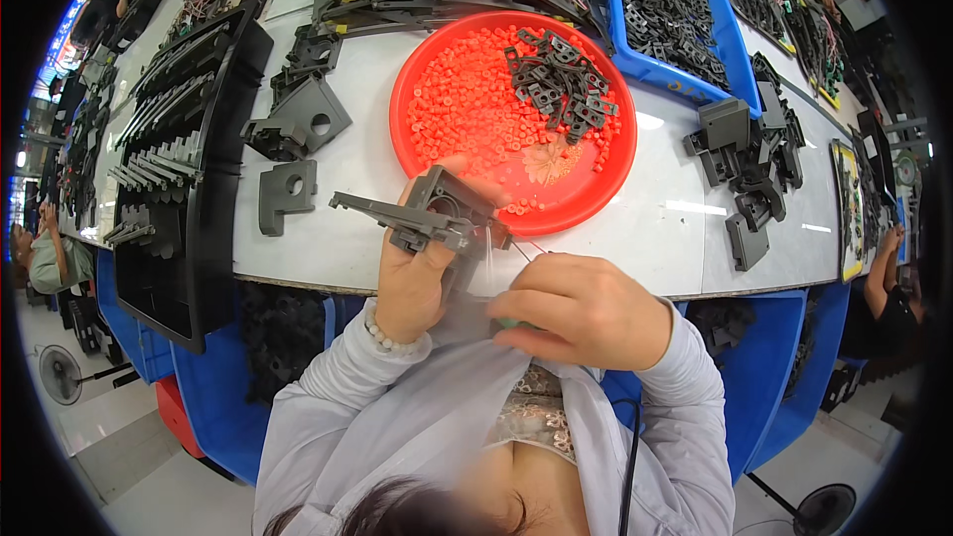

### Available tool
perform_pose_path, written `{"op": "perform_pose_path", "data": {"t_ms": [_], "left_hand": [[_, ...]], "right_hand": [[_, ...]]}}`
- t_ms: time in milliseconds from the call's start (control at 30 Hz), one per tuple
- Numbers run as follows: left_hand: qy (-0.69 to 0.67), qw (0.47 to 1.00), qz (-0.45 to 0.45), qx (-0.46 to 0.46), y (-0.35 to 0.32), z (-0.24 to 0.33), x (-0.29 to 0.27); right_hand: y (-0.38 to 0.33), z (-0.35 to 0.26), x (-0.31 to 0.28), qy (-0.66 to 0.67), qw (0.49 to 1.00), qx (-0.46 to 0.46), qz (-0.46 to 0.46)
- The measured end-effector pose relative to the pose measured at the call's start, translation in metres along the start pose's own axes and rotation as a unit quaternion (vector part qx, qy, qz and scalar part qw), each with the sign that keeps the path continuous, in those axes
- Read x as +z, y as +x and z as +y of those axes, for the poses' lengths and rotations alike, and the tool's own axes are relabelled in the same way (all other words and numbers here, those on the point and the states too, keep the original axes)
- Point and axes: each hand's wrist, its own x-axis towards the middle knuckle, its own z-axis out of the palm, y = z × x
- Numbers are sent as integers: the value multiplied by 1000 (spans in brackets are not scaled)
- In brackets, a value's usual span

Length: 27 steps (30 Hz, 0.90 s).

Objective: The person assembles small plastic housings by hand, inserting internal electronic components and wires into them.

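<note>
My left hand (pixel 412 283) is wrapped round a dark grey plastic housing (pixel 432 213), which has a long narrow arm pointing left. It holds the housing above the table's front edge, just before the red basin. My right hand (pixel 586 308) is closed beside it, fingertips pinched. Thin wires (pixel 531 250) run from the housing's right end to those fingers, and pale strands hang at that end. A small green bit (pixel 508 323) shows under the right fingers; its kind is hidden. The round red basin (pixel 405 129) holds many small orange-red rings (pixel 462 89) and a pile of black clips (pixel 566 84).
Left of the basin lie loose grey brackets (pixel 288 199) and a black tray (pixel 159 283) of sorted parts. A blue bin (pixel 740 69) of black pieces stands back right, near more grey housings (pixel 745 169). Blue crates (pixel 745 377) sit below the table edge. Other people work around.
</note>
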Motion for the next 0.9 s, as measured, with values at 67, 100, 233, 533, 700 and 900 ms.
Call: {"op": "perform_pose_path", "data": {"t_ms": [67, 100, 233, 533, 700, 900], "left_hand": [[3, 1000, -12, -1, -1, 0, 0], [9, 1000, -19, -17, -2, 1, -1], [41, 998, -35, -43, -2, 3, 2], [77, 994, -18, -81, -9, -2, -8], [3, 994, -43, -101, -8, -3, -12], [-8, 992, -46, -115, -5, 0, -14]], "right_hand": [[6, -1, 5, 71, 997, -34, 14], [9, 0, 5, 72, 997, -35, 13], [21, -1, -7, 83, 996, -14, 28], [35, 7, -8, 228, 949, 204, 71], [37, 11, -7, 288, 926, 239, 50], [43, 13, -3, 268, 926, 250, 89]]}}
